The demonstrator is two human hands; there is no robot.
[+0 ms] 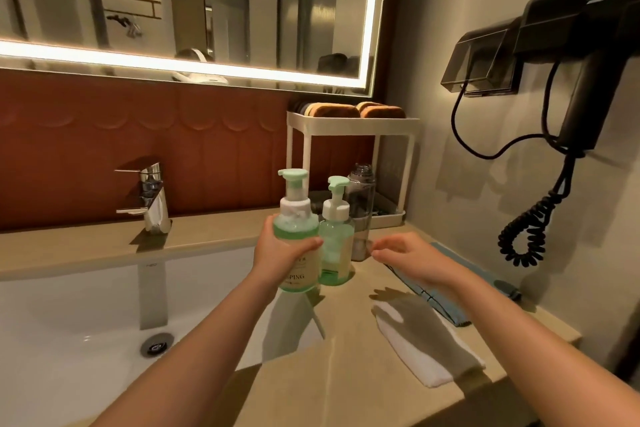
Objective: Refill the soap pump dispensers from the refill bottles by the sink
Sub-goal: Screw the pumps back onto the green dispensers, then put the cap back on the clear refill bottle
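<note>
At frame centre, the left hand gripped a green dispenser at the counter edge, a second dispenser just beside it. The right hand hovered released; it should unscrew the pump while the left held the bottle upright.

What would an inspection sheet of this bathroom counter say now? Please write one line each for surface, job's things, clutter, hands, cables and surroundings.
Surface: beige counter beside the white sink.
Job's things: held pump dispenser, pump on; second pump dispenser stands on the counter, pump on; clear bottle behind it, contents unclear.
Clutter: white cloth and blue cloth lie at the right.
Hands: left hand grips the held dispenser; right hand holds nothing.
Cables: coiled dryer cord hangs along the wall.
Surroundings: lit mirror, faucet, white rack.
</note>
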